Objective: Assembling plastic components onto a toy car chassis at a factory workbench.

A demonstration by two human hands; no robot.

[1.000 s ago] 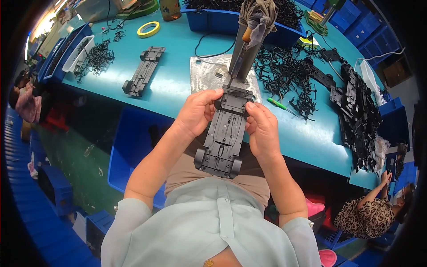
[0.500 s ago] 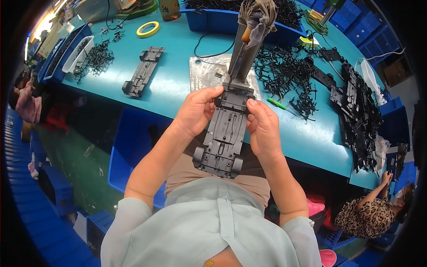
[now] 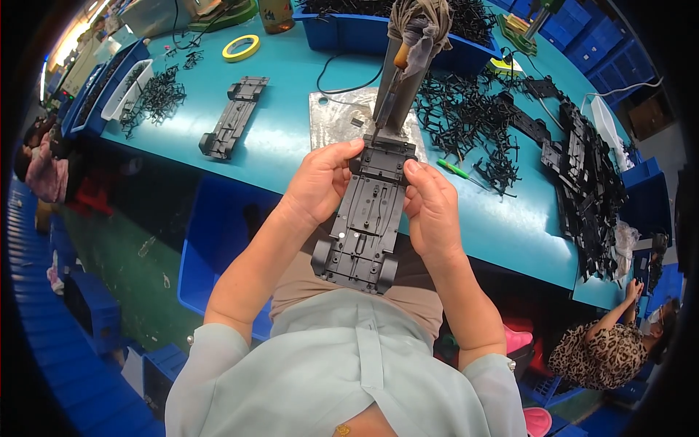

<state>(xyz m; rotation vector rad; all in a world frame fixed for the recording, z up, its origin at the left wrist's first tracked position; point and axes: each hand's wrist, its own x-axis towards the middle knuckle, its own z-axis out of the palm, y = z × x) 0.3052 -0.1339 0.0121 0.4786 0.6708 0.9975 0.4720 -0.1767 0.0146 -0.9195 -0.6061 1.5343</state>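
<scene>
Between my two hands is a black plastic toy car chassis, its far end under the thin metal tip of an upright tool with cloth wrapped round its top. My left hand grips the chassis by its far left edge, thumb on top. On the opposite edge, my right hand holds it with thumb and bent fingers. The near end, with its two wheel-arch pieces, hangs over my lap. A metal plate lies under the tool. Another black chassis rests on the table to the left.
Loose black plastic parts lie right of the tool, beside a green-handled tool. Stacked chassis cover the right side. A blue bin of parts stands behind. Yellow tape lies at left. A co-worker sits at right.
The near end of the chassis has swung slightly to the left. Both hands keep their hold in nearly the same place.
</scene>
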